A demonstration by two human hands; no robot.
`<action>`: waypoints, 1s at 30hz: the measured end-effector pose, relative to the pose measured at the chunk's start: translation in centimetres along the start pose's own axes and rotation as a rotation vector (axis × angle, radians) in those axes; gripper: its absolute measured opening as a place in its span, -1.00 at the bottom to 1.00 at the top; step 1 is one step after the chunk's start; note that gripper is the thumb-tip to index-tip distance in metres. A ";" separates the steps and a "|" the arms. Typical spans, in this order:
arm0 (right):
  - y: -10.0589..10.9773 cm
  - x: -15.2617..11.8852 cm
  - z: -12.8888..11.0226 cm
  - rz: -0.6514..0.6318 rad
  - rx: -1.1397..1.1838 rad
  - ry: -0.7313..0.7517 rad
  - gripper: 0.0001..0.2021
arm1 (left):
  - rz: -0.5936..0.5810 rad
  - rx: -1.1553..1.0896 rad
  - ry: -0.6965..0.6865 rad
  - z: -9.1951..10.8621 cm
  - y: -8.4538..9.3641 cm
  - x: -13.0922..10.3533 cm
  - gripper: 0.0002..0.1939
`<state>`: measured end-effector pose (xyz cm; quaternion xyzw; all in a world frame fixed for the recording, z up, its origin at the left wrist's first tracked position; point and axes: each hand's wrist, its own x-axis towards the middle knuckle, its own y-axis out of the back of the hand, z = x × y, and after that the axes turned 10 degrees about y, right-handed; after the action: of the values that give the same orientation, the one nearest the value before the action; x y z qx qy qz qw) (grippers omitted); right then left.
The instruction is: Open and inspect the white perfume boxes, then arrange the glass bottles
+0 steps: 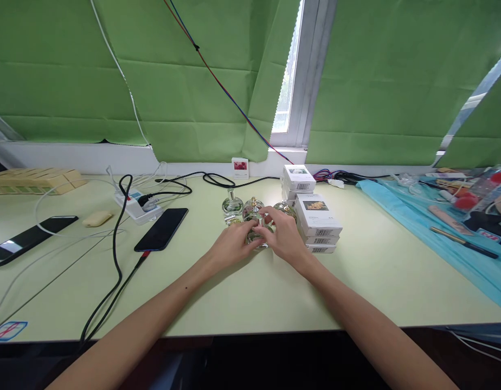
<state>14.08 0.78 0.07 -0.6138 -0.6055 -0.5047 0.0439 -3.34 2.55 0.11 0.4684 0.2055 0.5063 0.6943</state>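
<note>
Both hands are on a round clear glass perfume bottle (252, 236) standing near the middle of the table. My left hand (231, 244) grips its body from the left, fingers curled around the side. My right hand (286, 237) closes on the neck and top from the right, thumb and fingers pinched there; its fingers partly cover the bottle. Similar bottles stand close behind: one at the left (232, 204), one with a gold neck in the middle (252, 205), and one at the right (285, 207). A small gold piece (231, 220) shows beside my left fingers.
Stacked white boxes (318, 214) stand just right of my right hand, with more boxes (298, 179) behind. A phone (161, 229) on a black cable, a power strip (139, 208) and another phone (31, 238) lie left. Blue plastic sheeting (413, 227) covers the right side.
</note>
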 end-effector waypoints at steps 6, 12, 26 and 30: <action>-0.2 0.0 0.4 -0.001 0.012 0.032 -0.81 | -0.006 0.013 0.007 -0.1 -0.1 0.0 -0.77; -0.1 -0.1 0.5 -0.004 0.005 0.043 -0.79 | -0.003 0.012 0.009 -0.2 -0.1 0.1 -0.76; -0.3 -0.2 0.2 -0.034 -0.038 0.043 -0.72 | 0.008 -0.005 -0.012 -0.3 -0.2 0.1 -0.88; -0.5 -0.4 0.2 -0.017 -0.022 0.047 -0.65 | 0.013 -0.009 -0.004 -0.2 -0.1 0.0 -0.89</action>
<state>13.86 0.74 -0.57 -0.5970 -0.6040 -0.5259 0.0468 -3.46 2.65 -0.11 0.4676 0.1985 0.5109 0.6935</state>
